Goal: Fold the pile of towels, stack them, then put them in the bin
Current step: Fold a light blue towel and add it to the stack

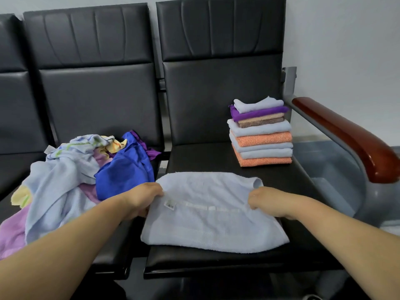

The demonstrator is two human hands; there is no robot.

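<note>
A pale blue towel lies spread on the right-hand black seat, its far part doubled over toward me. My left hand pinches the left end of the folded edge. My right hand pinches the right end of the same edge. Behind the towel, at the back right of that seat, stands a stack of several folded towels in blue, orange, brown and purple. On the seat to the left lies a loose pile of unfolded towels in pale blue, bright blue, lilac and yellow.
A wooden armrest on a grey metal frame bounds the right seat. Beyond it, low on the right, a grey translucent bin is partly visible. Black seat backs rise behind. A third seat shows at the far left.
</note>
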